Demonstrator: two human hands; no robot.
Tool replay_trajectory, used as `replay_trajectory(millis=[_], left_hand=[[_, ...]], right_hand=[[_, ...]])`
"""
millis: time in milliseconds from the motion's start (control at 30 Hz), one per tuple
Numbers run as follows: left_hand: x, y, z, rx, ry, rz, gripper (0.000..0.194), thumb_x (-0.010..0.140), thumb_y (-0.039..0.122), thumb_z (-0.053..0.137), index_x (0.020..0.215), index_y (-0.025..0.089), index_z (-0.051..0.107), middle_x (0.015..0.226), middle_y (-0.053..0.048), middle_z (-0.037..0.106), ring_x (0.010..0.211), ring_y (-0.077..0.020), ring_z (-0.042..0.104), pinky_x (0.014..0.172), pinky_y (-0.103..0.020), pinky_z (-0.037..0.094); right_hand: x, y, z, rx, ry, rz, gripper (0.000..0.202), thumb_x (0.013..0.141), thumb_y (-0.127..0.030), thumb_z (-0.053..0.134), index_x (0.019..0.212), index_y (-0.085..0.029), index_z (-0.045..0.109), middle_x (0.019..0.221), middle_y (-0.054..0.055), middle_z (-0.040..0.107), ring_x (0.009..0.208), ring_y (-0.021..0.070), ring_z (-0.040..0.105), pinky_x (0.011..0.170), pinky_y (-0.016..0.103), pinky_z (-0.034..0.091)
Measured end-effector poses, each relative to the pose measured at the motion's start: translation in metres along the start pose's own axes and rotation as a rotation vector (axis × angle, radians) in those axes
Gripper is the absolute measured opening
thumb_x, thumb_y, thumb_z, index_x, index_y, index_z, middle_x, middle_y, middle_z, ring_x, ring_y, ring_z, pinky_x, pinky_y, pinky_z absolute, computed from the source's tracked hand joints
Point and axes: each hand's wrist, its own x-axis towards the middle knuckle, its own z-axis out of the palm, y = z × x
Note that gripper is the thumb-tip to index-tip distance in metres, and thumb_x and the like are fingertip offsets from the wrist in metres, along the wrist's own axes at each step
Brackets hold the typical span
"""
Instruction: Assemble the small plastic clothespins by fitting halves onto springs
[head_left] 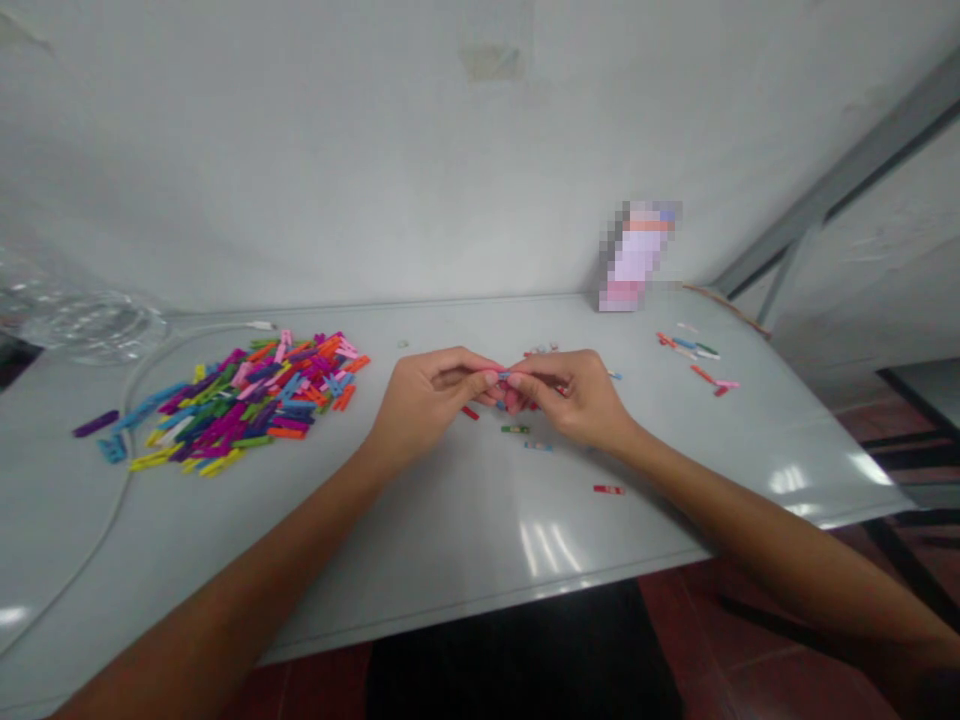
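My left hand (433, 402) and my right hand (574, 398) meet fingertip to fingertip above the middle of the table. Both are pinched on one small piece (503, 376), bluish where it shows; the fingertips cover most of it. Small coloured pieces lie under and around my hands: a green one (515, 429), a light blue one (538, 446), a red one (469, 412) by my left fingers, and another red one (609, 490) nearer the front edge. To the left of my left hand spreads a heap of many-coloured plastic clothespin parts (247, 400).
The grey table (450, 560) stands against a pale wall. A blurred pink box (636, 262) leans at the back. Several loose pieces (686, 346) lie on the right. A white cable (112, 520) curves along the left, near clear plastic (97, 325). A dark seat (525, 660) is below.
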Motion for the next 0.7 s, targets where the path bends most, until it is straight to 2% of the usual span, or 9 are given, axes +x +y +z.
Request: replay_trajectory(millis=[100,167,233,300,367,467,567,667,700], left_hand=[[0.000,0.002,-0.001,0.320,0.069,0.290,0.009,0.101,0.030,0.081,0.102,0.024,0.087,0.098,-0.005,0.088,0.084,-0.0201,0.084,0.080,-0.030,0.070],[0.000,0.004,-0.004,0.501,0.067,0.489,0.006,0.100,0.026,0.081,0.101,0.027,0.087,0.101,-0.004,0.088,0.090,-0.0198,0.083,0.086,-0.031,0.068],[0.000,0.006,-0.006,0.548,0.070,0.560,0.008,0.100,0.023,0.081,0.099,0.028,0.087,0.098,-0.003,0.088,0.090,-0.0197,0.083,0.087,-0.031,0.067],[-0.001,0.004,-0.005,0.471,0.098,0.476,0.008,0.099,0.022,0.081,0.096,0.027,0.087,0.096,-0.003,0.087,0.085,-0.0191,0.083,0.082,-0.029,0.068],[-0.002,0.001,0.001,0.307,0.136,0.302,0.005,0.097,0.023,0.082,0.095,0.024,0.086,0.095,-0.003,0.087,0.080,-0.0189,0.083,0.077,-0.029,0.069],[-0.004,-0.005,0.012,0.073,0.183,0.088,0.006,0.094,0.027,0.084,0.096,0.021,0.085,0.087,-0.004,0.087,0.078,-0.0210,0.085,0.078,-0.032,0.071],[-0.003,-0.009,0.016,0.001,0.214,0.002,0.012,0.093,0.031,0.085,0.096,0.019,0.084,0.082,-0.004,0.086,0.077,-0.0223,0.086,0.077,-0.033,0.072],[0.004,-0.011,0.003,-0.002,0.292,-0.007,0.021,0.093,0.038,0.087,0.097,0.018,0.082,0.083,-0.005,0.085,0.077,-0.0223,0.086,0.077,-0.033,0.072],[0.008,-0.011,-0.005,-0.020,0.369,0.009,0.024,0.093,0.041,0.087,0.097,0.018,0.080,0.084,-0.004,0.085,0.076,-0.0214,0.085,0.076,-0.032,0.072]], right_hand=[[0.000,0.001,0.003,0.065,0.015,0.073,0.040,0.104,-0.052,0.075,0.086,-0.018,0.083,0.076,0.005,0.082,0.067,0.0171,0.078,0.068,0.028,0.063],[0.001,0.002,0.002,0.154,-0.023,0.136,0.044,0.101,-0.059,0.078,0.088,-0.018,0.083,0.076,0.006,0.083,0.068,0.0181,0.079,0.069,0.029,0.065],[0.001,0.002,0.000,0.191,-0.063,0.171,0.048,0.101,-0.064,0.076,0.090,-0.017,0.083,0.076,0.006,0.083,0.068,0.0190,0.079,0.068,0.030,0.065],[0.001,0.003,-0.001,0.095,-0.049,0.110,0.047,0.105,-0.060,0.072,0.090,-0.018,0.084,0.076,0.006,0.083,0.068,0.0188,0.078,0.068,0.030,0.064],[0.001,0.004,0.000,-0.122,0.030,-0.055,0.039,0.109,-0.049,0.069,0.090,-0.018,0.085,0.078,0.006,0.084,0.068,0.0180,0.077,0.069,0.031,0.061],[-0.002,0.008,0.004,-0.406,0.156,-0.287,0.028,0.109,-0.034,0.066,0.095,-0.021,0.088,0.086,0.006,0.087,0.072,0.0191,0.077,0.072,0.032,0.059],[-0.006,0.009,0.008,-0.496,0.184,-0.320,0.030,0.109,-0.033,0.063,0.096,-0.022,0.087,0.088,0.007,0.087,0.076,0.0219,0.079,0.074,0.035,0.060],[-0.010,0.002,0.008,-0.514,0.228,-0.283,0.032,0.110,-0.037,0.062,0.093,-0.022,0.086,0.087,0.008,0.087,0.075,0.0234,0.078,0.074,0.038,0.060],[-0.011,-0.001,0.006,-0.498,0.253,-0.267,0.032,0.110,-0.037,0.062,0.093,-0.022,0.085,0.086,0.008,0.086,0.074,0.0233,0.078,0.074,0.038,0.060]])
